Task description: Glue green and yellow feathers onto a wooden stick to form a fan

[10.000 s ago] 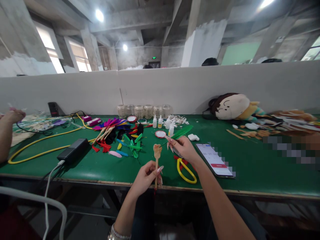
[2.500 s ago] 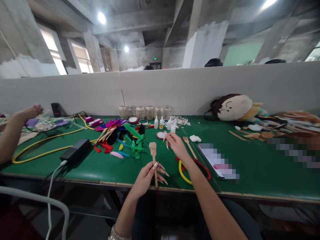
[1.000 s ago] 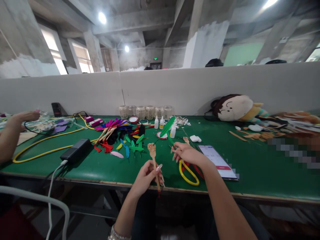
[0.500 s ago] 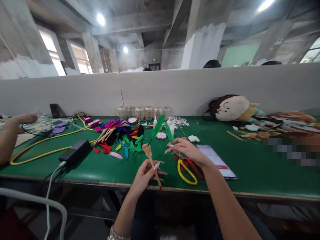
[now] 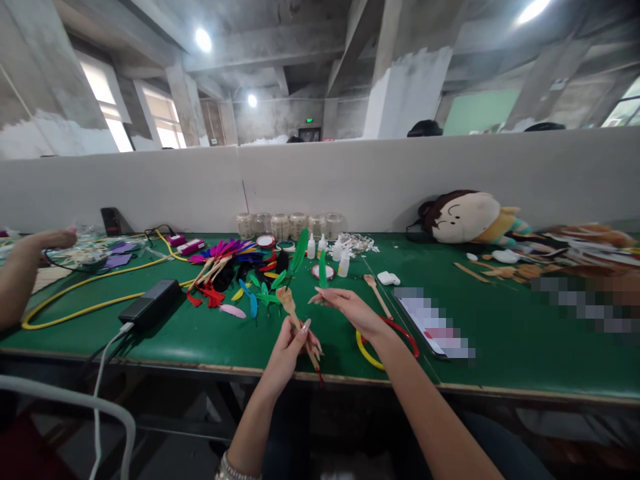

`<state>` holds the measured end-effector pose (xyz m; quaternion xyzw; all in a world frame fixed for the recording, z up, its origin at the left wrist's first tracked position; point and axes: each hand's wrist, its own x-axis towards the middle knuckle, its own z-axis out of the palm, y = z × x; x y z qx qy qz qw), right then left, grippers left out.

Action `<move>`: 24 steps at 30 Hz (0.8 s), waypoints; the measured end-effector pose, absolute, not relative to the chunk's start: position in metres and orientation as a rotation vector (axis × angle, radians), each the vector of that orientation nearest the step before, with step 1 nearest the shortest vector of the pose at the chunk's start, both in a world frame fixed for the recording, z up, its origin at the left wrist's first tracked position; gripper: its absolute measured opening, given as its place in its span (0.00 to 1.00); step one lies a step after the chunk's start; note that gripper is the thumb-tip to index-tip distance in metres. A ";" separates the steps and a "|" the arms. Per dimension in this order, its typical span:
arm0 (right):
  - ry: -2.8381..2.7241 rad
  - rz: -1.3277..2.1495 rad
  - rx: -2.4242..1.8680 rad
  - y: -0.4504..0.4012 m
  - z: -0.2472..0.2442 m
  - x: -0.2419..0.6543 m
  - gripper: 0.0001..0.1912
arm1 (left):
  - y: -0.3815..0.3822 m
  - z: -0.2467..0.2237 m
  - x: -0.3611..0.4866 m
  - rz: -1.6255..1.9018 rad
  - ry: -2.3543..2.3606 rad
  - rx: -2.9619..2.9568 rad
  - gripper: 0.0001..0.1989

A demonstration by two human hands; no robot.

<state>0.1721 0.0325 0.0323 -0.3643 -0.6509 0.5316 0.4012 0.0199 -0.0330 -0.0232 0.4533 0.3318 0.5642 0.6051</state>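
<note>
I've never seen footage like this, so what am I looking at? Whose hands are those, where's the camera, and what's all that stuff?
There is no robot here. A person works with bare hands, seen by one camera worn on the head, looking forward and down.

The left hand holds a wooden stick with a broad end, where a green feather seems to stand. The right hand holds a second green feather.

On the green tabletop lie a pile of coloured feathers, small white bottles, clear jars, a phone and a plush doll. At far left is another person's arm.
</note>
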 end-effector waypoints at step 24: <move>-1.875 1.423 -1.145 0.022 0.022 0.159 0.18 | -0.027 -0.030 0.023 1.459 0.884 0.918 0.22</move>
